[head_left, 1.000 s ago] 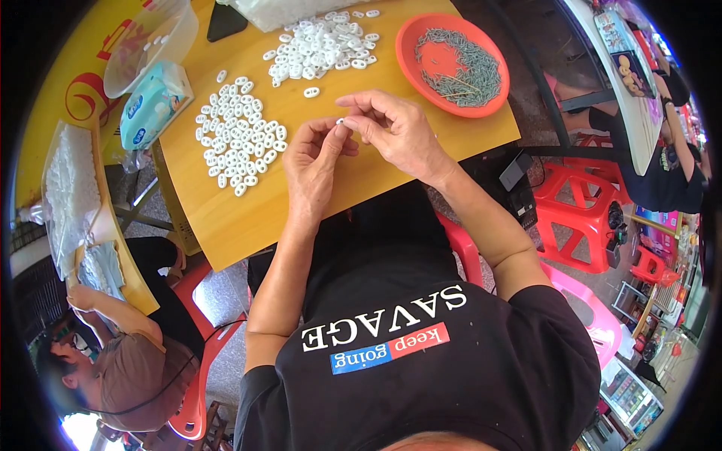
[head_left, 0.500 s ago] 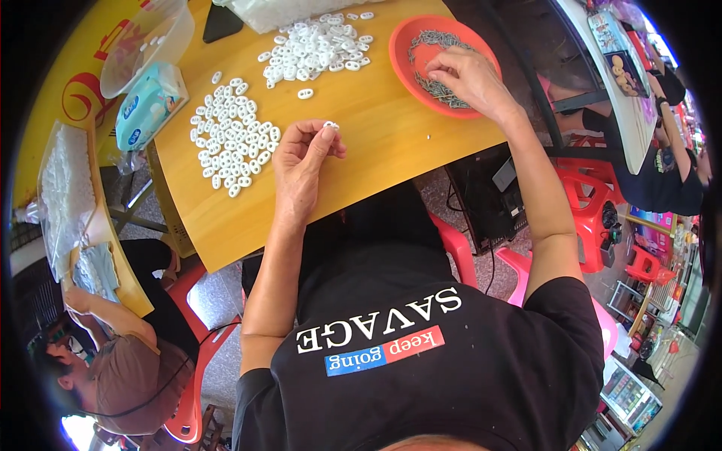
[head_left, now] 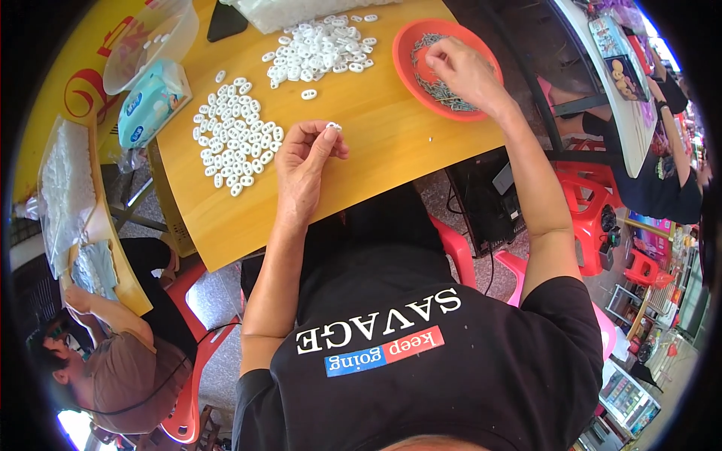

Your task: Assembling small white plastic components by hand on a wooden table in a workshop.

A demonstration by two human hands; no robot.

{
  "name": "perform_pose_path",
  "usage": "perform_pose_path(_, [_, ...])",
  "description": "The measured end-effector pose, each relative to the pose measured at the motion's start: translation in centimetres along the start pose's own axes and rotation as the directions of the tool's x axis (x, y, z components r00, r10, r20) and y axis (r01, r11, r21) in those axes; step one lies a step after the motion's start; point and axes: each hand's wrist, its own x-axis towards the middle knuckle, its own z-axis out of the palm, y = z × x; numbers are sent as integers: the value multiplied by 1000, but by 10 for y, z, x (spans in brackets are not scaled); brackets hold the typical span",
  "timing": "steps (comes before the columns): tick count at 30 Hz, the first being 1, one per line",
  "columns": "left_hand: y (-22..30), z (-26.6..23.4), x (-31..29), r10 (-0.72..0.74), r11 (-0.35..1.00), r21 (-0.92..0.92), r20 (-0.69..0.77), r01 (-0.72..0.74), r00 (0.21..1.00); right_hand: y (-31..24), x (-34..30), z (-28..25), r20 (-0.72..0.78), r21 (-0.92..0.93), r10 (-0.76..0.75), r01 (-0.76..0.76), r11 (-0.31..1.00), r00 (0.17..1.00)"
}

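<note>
Between the thumb and fingers of my left hand (head_left: 302, 161) is a small white oval plastic piece (head_left: 333, 126), held above the table's near part. My right hand (head_left: 468, 75) is over the red bowl (head_left: 401, 64), thumb and fingertips pinched together; whatever may be in the pinch is too small to make out. Thin grey metal screws or nails (head_left: 444, 96) lie inside the bowl. A spread of white two-holed oval pieces (head_left: 237, 135) lies left of my left hand. Farther back is a heaped pile of the same pieces (head_left: 320, 51), with one loose piece (head_left: 309, 95) in front.
On the yellow-brown table (head_left: 376, 150), a clear container of white pieces (head_left: 293, 9) and a black flat object (head_left: 227, 22) stand at the back. Tissues (head_left: 153, 105) and a clear tub (head_left: 154, 45) sit at left. A co-worker (head_left: 128, 368) sits lower left.
My right hand has lifted slightly from the screws in the bowl, its fingertips drawn closer together. My left hand keeps its hold on the white piece.
</note>
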Motion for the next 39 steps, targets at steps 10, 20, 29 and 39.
perform_pose_path(10, [2, 0, 0, -13, 999, -32, 0, 13, 1000, -47, -6, 3, 27, 737, 177, -140, 661, 984])
perform_pose_path(20, [2, -2, -1, -14, 999, -33, 0, 14, 1000, -19, 1, -18, -221, 265, 138, -77, 961, 965])
perform_pose_path(29, [1, -1, 0, -13, 1000, -20, -8, 13, 1000, -6, -9, -14, 195, 72, 34, -49, 996, 980])
perform_pose_path(39, [2, 1, 2, -22, 1000, 1, -4, 22, 1000, -13, 2, -14, 217, -168, -44, 81, 982, 975])
